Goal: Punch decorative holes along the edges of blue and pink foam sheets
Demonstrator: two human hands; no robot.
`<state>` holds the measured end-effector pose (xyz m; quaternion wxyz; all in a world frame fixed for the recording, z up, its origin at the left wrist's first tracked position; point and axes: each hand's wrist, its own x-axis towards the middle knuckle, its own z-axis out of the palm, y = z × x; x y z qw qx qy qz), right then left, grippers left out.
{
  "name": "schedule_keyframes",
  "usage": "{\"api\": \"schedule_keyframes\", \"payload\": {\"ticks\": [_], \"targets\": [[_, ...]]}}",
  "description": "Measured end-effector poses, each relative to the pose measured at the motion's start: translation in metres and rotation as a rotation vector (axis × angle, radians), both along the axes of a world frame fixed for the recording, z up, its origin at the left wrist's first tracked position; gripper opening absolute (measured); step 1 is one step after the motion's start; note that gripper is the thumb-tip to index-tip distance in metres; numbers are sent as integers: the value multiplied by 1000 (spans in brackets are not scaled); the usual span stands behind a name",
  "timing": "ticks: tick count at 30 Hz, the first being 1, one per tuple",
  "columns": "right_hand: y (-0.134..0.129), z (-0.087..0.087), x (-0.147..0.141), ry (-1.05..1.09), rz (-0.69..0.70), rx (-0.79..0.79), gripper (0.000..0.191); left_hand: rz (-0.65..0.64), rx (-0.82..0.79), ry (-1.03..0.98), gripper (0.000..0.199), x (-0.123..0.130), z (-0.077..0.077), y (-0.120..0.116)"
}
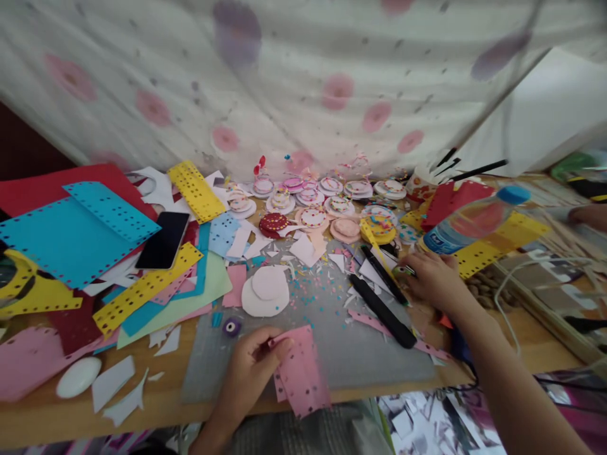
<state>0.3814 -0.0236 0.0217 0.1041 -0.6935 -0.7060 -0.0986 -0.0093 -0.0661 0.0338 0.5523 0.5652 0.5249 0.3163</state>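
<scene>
My left hand (253,360) pinches a folded piece of pink paper (306,373) dotted with punched holes, at the front edge of the grey cutting mat (351,360). At the right side of the mat, my right hand (434,278) has its fingers curled down around a small object, partly hidden, with a dark tip; I cannot make out what it is. Close to that hand lie a thick black marker-like tool (382,309) and thinner black pens. White paper discs (265,291), a smaller one on a larger, lie left of centre on the mat.
Several small layered paper hats (313,218) line the back. A water bottle (474,218) leans at right. Coloured punched sheets (80,234), a phone (164,240) and a white oval object (78,377) are at left. Paper scraps and confetti dots litter the mat. A person's hand (590,217) shows at far right.
</scene>
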Motion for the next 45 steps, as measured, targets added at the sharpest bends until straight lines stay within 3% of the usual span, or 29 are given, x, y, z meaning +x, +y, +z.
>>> {"api": "schedule_keyframes", "payload": {"ticks": [3,6,7,10,13,15,18,22,24,27,31,45], "targets": [[-6,18,-5,256,-4,28,18,56,-30,-1,21,-7,0,-1],[-19,37,-30,644,-7,120,23,91,-72,-32,22,-11,-2,0],[-24,41,-44,900,-2,121,21,90,-80,-48,22,-11,-2,1],[-35,44,-93,1518,32,-24,11,63,-84,-91,22,-7,-2,2],[-40,33,-141,1761,68,-272,2,18,-70,-114,20,-2,2,3],[-42,24,-165,1766,55,-437,12,-4,-69,-131,19,1,6,3],[-44,19,-189,1584,100,-559,21,-18,-97,-171,19,4,12,3],[-47,23,-202,1413,239,-671,27,-24,-125,-197,22,7,13,3],[-48,24,-203,1419,237,-716,30,13,-109,-193,25,8,11,3],[-49,23,-202,1444,176,-706,35,67,-81,-174,32,8,5,4],[-51,24,-200,1433,139,-674,35,39,-97,-182,37,6,2,4],[-53,30,-200,1369,124,-643,32,36,-110,-155,34,8,5,5]]}}
